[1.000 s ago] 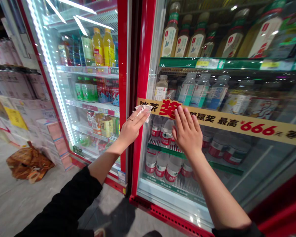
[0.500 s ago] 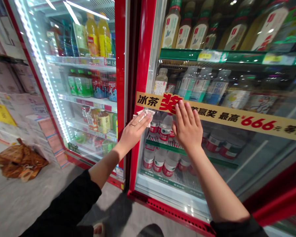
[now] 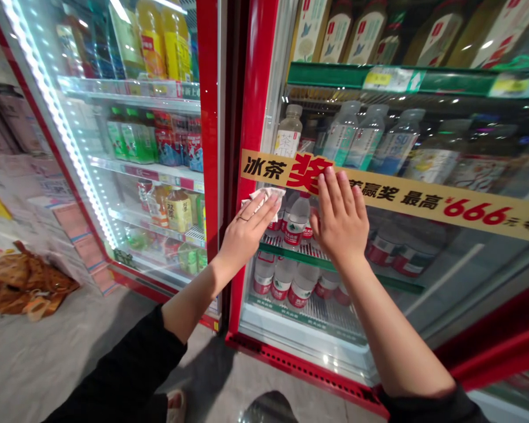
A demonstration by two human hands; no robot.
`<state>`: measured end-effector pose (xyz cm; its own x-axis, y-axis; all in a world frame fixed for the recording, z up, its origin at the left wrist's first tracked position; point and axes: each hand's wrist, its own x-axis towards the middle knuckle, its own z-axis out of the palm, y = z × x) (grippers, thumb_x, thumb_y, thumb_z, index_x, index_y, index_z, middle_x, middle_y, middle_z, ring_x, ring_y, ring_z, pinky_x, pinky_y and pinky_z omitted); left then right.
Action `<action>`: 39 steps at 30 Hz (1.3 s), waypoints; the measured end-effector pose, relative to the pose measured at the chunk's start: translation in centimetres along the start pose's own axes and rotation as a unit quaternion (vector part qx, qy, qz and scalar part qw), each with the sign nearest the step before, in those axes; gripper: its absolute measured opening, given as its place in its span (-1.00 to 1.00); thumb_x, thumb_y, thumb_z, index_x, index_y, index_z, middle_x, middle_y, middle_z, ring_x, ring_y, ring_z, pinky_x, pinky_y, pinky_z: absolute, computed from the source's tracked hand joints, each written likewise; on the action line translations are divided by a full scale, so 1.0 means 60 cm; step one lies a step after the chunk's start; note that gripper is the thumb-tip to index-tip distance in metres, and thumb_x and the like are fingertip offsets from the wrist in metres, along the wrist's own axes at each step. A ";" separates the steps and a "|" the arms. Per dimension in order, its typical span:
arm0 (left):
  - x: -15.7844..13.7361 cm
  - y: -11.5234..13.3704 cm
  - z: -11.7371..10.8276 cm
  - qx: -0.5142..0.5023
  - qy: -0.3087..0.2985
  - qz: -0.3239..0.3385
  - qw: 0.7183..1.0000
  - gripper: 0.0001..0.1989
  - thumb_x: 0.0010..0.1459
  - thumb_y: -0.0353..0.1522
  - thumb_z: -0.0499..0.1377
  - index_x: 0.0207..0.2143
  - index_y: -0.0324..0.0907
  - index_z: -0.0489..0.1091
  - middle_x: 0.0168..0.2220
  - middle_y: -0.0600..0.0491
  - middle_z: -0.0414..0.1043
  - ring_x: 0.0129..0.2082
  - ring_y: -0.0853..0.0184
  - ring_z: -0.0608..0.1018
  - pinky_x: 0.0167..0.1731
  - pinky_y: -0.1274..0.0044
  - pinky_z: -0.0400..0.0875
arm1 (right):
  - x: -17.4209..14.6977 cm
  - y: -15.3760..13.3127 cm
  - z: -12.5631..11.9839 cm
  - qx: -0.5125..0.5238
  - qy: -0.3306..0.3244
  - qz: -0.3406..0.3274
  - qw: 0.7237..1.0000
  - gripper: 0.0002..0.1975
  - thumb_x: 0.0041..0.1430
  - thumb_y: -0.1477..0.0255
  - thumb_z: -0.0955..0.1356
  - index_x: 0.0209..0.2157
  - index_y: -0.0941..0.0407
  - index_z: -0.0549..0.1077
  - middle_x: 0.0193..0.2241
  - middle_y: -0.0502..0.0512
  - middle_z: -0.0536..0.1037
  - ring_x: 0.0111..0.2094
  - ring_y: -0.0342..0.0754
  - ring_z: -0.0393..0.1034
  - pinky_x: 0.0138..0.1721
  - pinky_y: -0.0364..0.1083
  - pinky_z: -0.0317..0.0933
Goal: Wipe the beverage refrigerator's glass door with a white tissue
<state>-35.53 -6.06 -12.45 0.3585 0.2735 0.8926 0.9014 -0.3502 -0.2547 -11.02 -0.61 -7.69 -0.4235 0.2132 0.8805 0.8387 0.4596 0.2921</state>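
A crumpled white tissue (image 3: 268, 195) lies under the fingers of my left hand (image 3: 240, 235), which presses it against the left side of the red-framed fridge door (image 3: 252, 100). A thin ring shows on one of that hand's fingers. My right hand (image 3: 342, 223) rests flat on the glass with its fingers stretched out and nothing in it. Its fingertips overlap the yellow banner strip (image 3: 423, 200), covering some of the printed characters. Behind the glass, between my hands, stand water bottles (image 3: 296, 223) with red labels.
At the left stands a second lit drinks fridge (image 3: 210, 147), a narrow dark gap away. Stacked cartons (image 3: 57, 217) stand beyond it, with a brown bag (image 3: 26, 282) on the grey floor. Another red frame (image 3: 502, 335) slants in at lower right.
My left hand has slid the tissue slightly right and down along the door. My right hand stays about where it was on the banner. The whole view has shifted a little.
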 end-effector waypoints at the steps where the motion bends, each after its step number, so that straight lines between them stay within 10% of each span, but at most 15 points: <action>1: -0.015 -0.008 -0.003 0.006 -0.013 0.019 1.000 -0.11 0.43 -0.67 -0.04 0.61 0.02 -0.35 0.51 0.07 0.22 0.58 0.27 0.10 0.56 0.26 0.21 | -0.001 0.000 0.000 0.001 -0.002 0.001 1.000 -0.20 0.52 0.32 0.16 0.58 0.03 -0.38 0.61 0.07 -0.06 0.59 0.21 -0.04 0.56 0.29 -0.06; 12: 0.099 0.045 0.020 -0.026 0.070 -0.071 0.995 -0.14 0.44 -0.65 -0.11 0.61 0.03 -0.38 0.57 0.06 0.08 0.60 0.20 0.02 0.57 0.13 0.17 | -0.011 -0.001 0.020 -0.035 0.123 0.074 0.989 -0.17 0.50 0.32 0.17 0.59 0.17 -0.36 0.61 0.28 -0.10 0.59 0.29 -0.06 0.49 0.33 0.10; 19: 0.036 0.035 0.017 -0.028 0.008 0.028 0.999 -0.10 0.40 -0.68 -0.05 0.61 0.04 -0.33 0.52 0.08 0.19 0.57 0.26 0.11 0.56 0.24 0.19 | -0.059 0.014 0.014 -0.038 0.081 0.058 0.994 -0.18 0.54 0.28 0.19 0.59 0.11 -0.36 0.60 0.22 -0.06 0.60 0.18 -0.07 0.51 0.24 0.09; 27: 0.105 0.069 0.027 -0.078 0.072 -0.060 0.993 -0.12 0.41 -0.67 -0.09 0.61 0.05 -0.32 0.57 0.08 0.04 0.60 0.19 0.03 0.57 0.11 0.16 | -0.072 0.018 0.014 -0.076 0.074 0.052 0.993 -0.18 0.52 0.30 0.19 0.59 0.15 -0.32 0.58 0.21 0.01 0.57 0.12 0.03 0.51 0.18 0.10; 35: 0.044 0.063 0.029 -0.025 -0.009 0.079 0.996 -0.18 0.42 -0.65 -0.04 0.61 -0.03 -0.18 0.49 0.05 0.24 0.55 0.26 0.18 0.55 0.27 0.21 | -0.076 0.022 0.013 -0.067 0.098 0.036 0.992 -0.21 0.50 0.36 0.16 0.59 0.18 -0.27 0.57 0.21 0.07 0.58 0.07 0.00 0.53 0.12 0.05; 39: 0.046 0.051 0.026 -0.031 0.014 0.039 0.999 -0.12 0.40 -0.67 -0.03 0.61 0.02 -0.26 0.51 0.06 0.20 0.56 0.23 0.15 0.54 0.23 0.22 | -0.074 0.015 0.018 -0.076 0.088 0.045 0.992 -0.20 0.50 0.36 0.15 0.59 0.18 -0.33 0.58 0.21 0.05 0.58 0.06 0.00 0.53 0.10 0.02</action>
<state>-31.43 -4.99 -11.32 0.4199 0.2184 0.8809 0.8535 -0.4250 -0.3015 -8.77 -0.21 -11.72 -0.2892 0.0880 0.9532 0.9183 0.3068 0.2503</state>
